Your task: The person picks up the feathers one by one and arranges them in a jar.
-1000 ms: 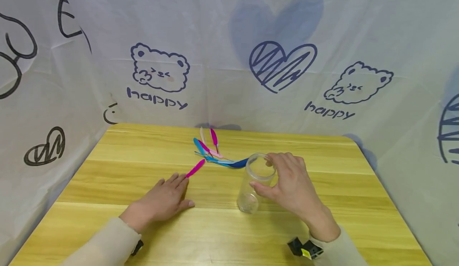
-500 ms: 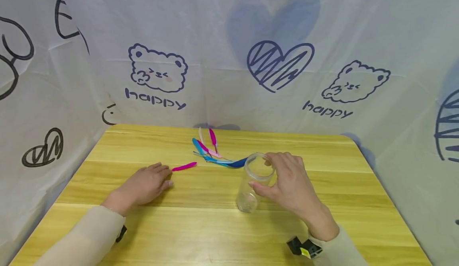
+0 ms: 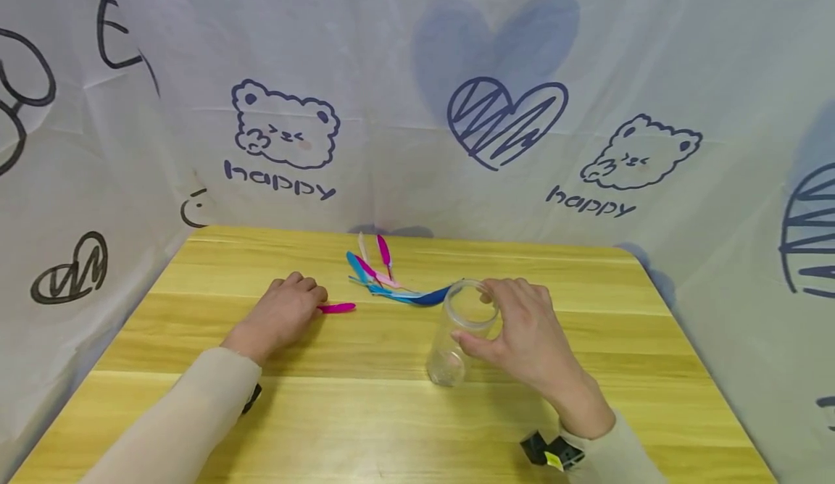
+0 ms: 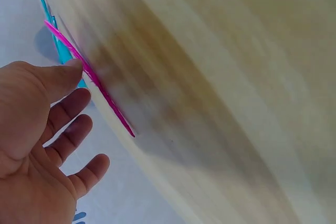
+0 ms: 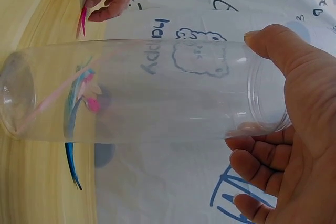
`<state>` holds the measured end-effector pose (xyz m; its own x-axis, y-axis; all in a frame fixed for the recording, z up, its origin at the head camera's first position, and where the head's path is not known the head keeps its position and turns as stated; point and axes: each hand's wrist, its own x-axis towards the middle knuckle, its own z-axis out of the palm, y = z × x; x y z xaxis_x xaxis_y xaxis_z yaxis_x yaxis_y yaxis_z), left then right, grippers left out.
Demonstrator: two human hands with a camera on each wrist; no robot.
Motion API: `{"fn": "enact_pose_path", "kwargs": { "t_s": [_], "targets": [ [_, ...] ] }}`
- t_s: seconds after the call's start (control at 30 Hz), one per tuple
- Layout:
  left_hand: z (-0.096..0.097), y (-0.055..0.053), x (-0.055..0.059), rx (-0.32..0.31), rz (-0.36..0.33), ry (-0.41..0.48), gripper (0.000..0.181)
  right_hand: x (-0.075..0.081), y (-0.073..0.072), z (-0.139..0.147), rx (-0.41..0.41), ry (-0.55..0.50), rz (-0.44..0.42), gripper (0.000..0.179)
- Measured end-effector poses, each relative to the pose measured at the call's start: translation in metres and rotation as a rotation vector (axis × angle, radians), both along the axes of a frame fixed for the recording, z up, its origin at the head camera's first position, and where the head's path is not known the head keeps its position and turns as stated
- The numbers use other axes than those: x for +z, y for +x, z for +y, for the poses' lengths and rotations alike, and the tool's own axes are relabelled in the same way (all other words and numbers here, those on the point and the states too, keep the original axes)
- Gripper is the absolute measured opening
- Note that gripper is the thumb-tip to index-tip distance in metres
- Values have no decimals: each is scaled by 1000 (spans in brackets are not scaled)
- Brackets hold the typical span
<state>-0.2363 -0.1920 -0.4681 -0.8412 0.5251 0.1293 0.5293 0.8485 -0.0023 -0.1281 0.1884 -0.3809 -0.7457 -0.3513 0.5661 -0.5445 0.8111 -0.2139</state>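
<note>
Moved: left hand (image 3: 280, 316), pinching feather (image 3: 339, 308); right hand (image 3: 531, 343) grips jar (image 5: 157, 93); head view hides pinch.

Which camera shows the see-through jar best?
The right wrist view: the jar looks biggest there, side-on from bottom to top, with the right hand gripping its top. The head view shows it smaller, from above; the left wrist view doesn't show it.

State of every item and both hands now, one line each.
Clear jar: about upright, uncovered; contents unclear.
Right hand: holding jar near its rim.
Feather cluster: loose, overlapping.
Lone magenta feather: lifted or flat, unclear.
Left hand: at lone magenta feather; pinch unclear.
Backdrop cloth: hung, creased.
</note>
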Motion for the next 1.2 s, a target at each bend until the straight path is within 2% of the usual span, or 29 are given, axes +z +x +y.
{"fn": "enact_pose_path", "kwargs": {
  "t_s": [0.2,0.47,0.63,0.83,1.0,1.2],
  "targets": [
    [4,-6,-2,4,-37,-45,9,0,0,0,-5,-3,-9,65],
    [9,-7,2,28,-79,-78,8,0,1,0,-14,0,-21,66],
    [10,-6,4,26,-83,-95,14,0,0,0,-9,0,-20,65],
    [10,-7,8,21,-102,-130,9,-1,-1,0,0,-2,-8,65],
    [11,-6,13,6,-106,-170,3,-1,-1,0,2,-1,-2,65],
    [11,-5,13,-10,-72,-188,3,0,-1,0,3,6,0,67]
  ]
}}
